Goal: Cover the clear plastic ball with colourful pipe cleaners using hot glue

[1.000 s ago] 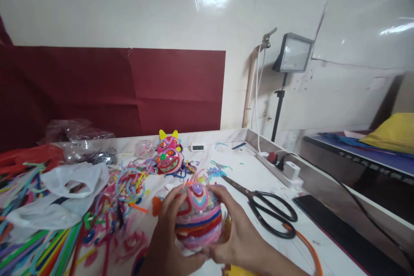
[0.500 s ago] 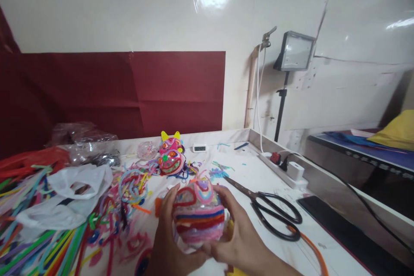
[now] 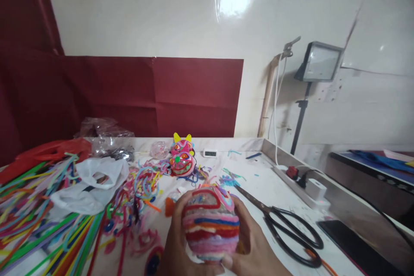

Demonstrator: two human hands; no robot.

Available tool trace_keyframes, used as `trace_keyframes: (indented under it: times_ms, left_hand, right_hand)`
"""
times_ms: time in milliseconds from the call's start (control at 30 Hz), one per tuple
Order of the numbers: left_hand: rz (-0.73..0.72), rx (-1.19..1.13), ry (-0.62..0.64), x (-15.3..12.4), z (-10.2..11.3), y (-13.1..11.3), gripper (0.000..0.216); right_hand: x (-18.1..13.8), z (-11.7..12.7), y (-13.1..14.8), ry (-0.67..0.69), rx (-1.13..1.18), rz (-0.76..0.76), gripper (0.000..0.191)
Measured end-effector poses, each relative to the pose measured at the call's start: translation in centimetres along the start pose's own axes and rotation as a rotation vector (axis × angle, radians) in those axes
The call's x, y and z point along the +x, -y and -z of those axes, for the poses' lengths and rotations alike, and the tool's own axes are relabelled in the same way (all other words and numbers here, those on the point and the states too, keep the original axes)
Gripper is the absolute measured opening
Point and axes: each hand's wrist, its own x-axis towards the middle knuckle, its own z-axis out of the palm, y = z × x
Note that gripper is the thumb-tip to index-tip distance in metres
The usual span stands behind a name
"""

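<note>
Between my two hands, just above the near part of the white table, is a round ball covered with bands of pipe cleaner in pink, blue, orange, red and lilac. A red loop and a pink-and-blue curve mark its upper part, where greyish patches show through. My left hand is closed round its left side. Gripping the right side is my right hand, its thumb at the ball's lower edge. Black-handled scissors lie to the right of that hand.
Loose pipe cleaners and a white plastic bag cover the left side. Behind the ball stands a decorated figure with yellow ears, near a small digital display. At right are a phone and a power strip.
The camera view has swung left and up, so the table's things sit farther right and lower. The ball stays in both hands and seems slightly turned, showing more of its bands.
</note>
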Motion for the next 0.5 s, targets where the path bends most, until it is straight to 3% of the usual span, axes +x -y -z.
trace_keyframes:
  times_ms: [167,333,500]
  left_hand:
    - [-0.15,0.213,-0.032,0.0,-0.6,-1.3,0.109]
    - [-0.318,0.492,-0.012,0.4,0.0,-1.8,0.109]
    - [-0.443,0.647,-0.006,0.7,0.1,-1.7,0.102]
  right_hand:
    - [-0.1,-0.1,0.6,0.053,0.003,-0.025,0.089]
    - [-0.4,0.5,0.9,-0.036,-0.128,-0.085,0.113]
    - [-0.7,1.9,0.3,-0.078,-0.213,0.022,0.118]
